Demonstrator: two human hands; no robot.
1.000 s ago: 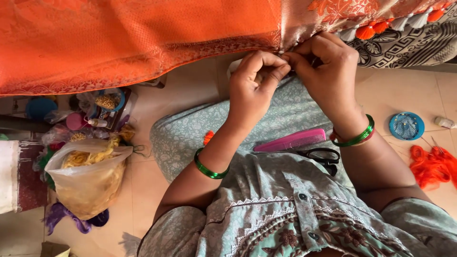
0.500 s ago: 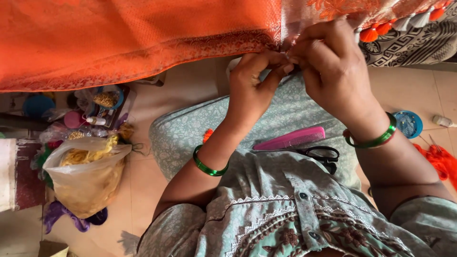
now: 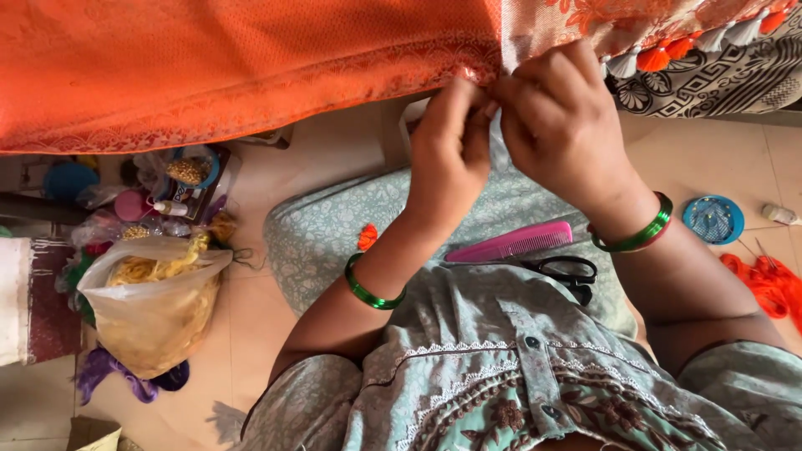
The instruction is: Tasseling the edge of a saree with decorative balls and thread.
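An orange patterned cloth hangs across the top of the view. My left hand and my right hand meet at its lower edge, fingers pinched together on the border of the cloth. What lies between the fingertips is hidden. Both wrists carry green bangles. Orange and white tassels hang along the cloth's edge to the right of my hands.
On my lap lies a pale green cushion with a pink comb, black scissors and a small orange tassel. A bag of yellow thread and small containers sit left. A blue round box and orange thread sit right.
Both hands have moved slightly up and right along the cloth's edge, still pinched on it. The view has shifted a little closer.
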